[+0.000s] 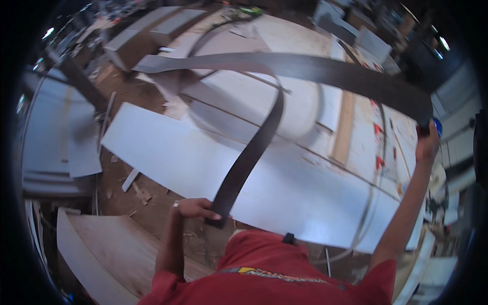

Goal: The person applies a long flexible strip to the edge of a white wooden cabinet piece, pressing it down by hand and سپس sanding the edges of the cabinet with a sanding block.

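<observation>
My left hand (197, 208) is closed on the lower end of a long, thin, dark brown flexible strip (252, 152), near the front edge of a white panel (168, 145). At the far right my raised right hand (428, 145) grips the end of a wide dark strip (351, 76). That wide length arches leftward above the table and looks paler at its far left. The two lengths meet visually near the middle; whether they are one piece I cannot tell. Beside my right hand shows a blue rounded thing (438, 127), too blurred to name.
White boards cover the worktable, with a wooden strip (343, 127) and red-ended tools (378, 162) on the right. Box-like panels (132, 43) stand at the back left. A curved panel (112, 244) lies at lower left. Wood scraps (141, 193) litter the floor.
</observation>
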`<action>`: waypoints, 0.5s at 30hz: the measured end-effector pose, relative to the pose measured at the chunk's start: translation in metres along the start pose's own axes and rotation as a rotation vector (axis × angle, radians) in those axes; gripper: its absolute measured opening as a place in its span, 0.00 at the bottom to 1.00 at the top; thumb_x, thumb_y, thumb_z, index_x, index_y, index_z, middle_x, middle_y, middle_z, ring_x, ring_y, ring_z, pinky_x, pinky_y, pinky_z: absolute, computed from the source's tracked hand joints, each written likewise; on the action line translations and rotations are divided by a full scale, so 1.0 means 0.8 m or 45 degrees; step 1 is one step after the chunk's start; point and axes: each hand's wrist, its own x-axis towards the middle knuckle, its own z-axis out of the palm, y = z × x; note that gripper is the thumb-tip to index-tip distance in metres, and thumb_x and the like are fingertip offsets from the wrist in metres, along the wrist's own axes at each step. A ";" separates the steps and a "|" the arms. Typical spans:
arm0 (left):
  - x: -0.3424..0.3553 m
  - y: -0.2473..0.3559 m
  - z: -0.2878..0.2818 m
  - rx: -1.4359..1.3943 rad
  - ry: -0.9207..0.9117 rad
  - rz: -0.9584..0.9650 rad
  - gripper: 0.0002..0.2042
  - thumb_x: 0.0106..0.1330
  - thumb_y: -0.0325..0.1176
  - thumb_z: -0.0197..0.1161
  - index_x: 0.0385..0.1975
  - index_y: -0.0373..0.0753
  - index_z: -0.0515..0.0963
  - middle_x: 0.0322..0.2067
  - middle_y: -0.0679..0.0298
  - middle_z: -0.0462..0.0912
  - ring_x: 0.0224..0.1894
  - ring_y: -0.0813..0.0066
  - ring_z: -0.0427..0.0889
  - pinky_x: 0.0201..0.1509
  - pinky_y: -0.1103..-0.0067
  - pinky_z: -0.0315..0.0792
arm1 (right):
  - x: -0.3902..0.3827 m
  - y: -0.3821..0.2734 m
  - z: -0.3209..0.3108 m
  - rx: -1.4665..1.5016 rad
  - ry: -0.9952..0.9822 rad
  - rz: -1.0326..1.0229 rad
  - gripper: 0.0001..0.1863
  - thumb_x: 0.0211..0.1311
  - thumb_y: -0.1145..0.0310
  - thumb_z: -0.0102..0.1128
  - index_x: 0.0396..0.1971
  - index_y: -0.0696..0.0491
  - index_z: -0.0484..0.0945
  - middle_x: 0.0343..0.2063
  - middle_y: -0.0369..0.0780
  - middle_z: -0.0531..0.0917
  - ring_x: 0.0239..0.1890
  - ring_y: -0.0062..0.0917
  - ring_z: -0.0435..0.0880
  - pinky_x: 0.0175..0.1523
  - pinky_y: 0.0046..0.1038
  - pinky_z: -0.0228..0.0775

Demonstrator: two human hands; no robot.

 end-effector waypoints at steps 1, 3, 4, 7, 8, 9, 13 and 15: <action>-0.049 0.005 -0.023 -0.067 0.130 -0.098 0.21 0.66 0.43 0.72 0.52 0.33 0.85 0.46 0.64 0.88 0.51 0.78 0.81 0.55 0.77 0.75 | 0.007 0.024 -0.017 -0.074 0.040 0.017 0.20 0.76 0.61 0.56 0.59 0.58 0.76 0.54 0.40 0.82 0.54 0.26 0.80 0.60 0.34 0.72; -0.171 -0.035 -0.053 -0.277 0.611 0.098 0.17 0.62 0.39 0.73 0.40 0.30 0.86 0.38 0.62 0.88 0.42 0.76 0.84 0.49 0.77 0.77 | 0.032 0.082 -0.080 -0.068 0.085 0.087 0.16 0.75 0.62 0.58 0.56 0.53 0.79 0.48 0.37 0.86 0.49 0.25 0.83 0.53 0.31 0.76; -0.211 -0.057 -0.068 -0.397 0.732 0.318 0.15 0.60 0.38 0.73 0.35 0.29 0.86 0.35 0.62 0.89 0.38 0.75 0.86 0.47 0.77 0.78 | 0.065 0.083 -0.140 -0.174 0.071 0.078 0.16 0.75 0.62 0.58 0.56 0.53 0.79 0.46 0.38 0.86 0.45 0.26 0.84 0.51 0.31 0.77; -0.390 -0.084 -0.036 -0.423 0.971 0.536 0.16 0.58 0.38 0.72 0.34 0.27 0.85 0.32 0.59 0.88 0.28 0.71 0.86 0.41 0.74 0.80 | 0.060 0.191 -0.194 -0.060 0.279 0.448 0.15 0.76 0.62 0.56 0.53 0.55 0.79 0.43 0.40 0.85 0.41 0.29 0.84 0.48 0.32 0.80; -0.415 -0.072 -0.021 -0.449 1.098 0.377 0.17 0.58 0.37 0.73 0.37 0.26 0.85 0.32 0.59 0.88 0.29 0.71 0.86 0.43 0.74 0.81 | 0.058 0.208 -0.220 -0.033 0.280 0.498 0.15 0.76 0.62 0.56 0.53 0.56 0.78 0.44 0.42 0.83 0.41 0.31 0.83 0.47 0.34 0.81; -0.434 -0.056 -0.003 -0.479 1.215 0.208 0.18 0.59 0.36 0.73 0.40 0.26 0.84 0.32 0.59 0.88 0.30 0.70 0.86 0.44 0.74 0.81 | 0.058 0.215 -0.251 -0.088 0.302 0.477 0.15 0.76 0.62 0.56 0.53 0.57 0.78 0.45 0.43 0.82 0.42 0.32 0.83 0.47 0.35 0.81; -0.540 -0.117 0.036 -0.189 1.725 -0.430 0.21 0.56 0.37 0.80 0.46 0.32 0.83 0.37 0.59 0.87 0.32 0.73 0.86 0.33 0.75 0.81 | 0.071 0.200 -0.370 -0.525 0.312 0.242 0.16 0.76 0.64 0.56 0.51 0.62 0.78 0.45 0.48 0.81 0.43 0.38 0.83 0.43 0.36 0.85; -0.597 -0.169 0.042 0.098 2.394 -0.539 0.24 0.55 0.36 0.80 0.49 0.35 0.79 0.37 0.58 0.86 0.34 0.71 0.85 0.35 0.73 0.81 | 0.070 0.142 -0.421 -0.897 0.323 0.069 0.17 0.74 0.64 0.57 0.51 0.63 0.78 0.45 0.49 0.81 0.43 0.41 0.83 0.43 0.37 0.85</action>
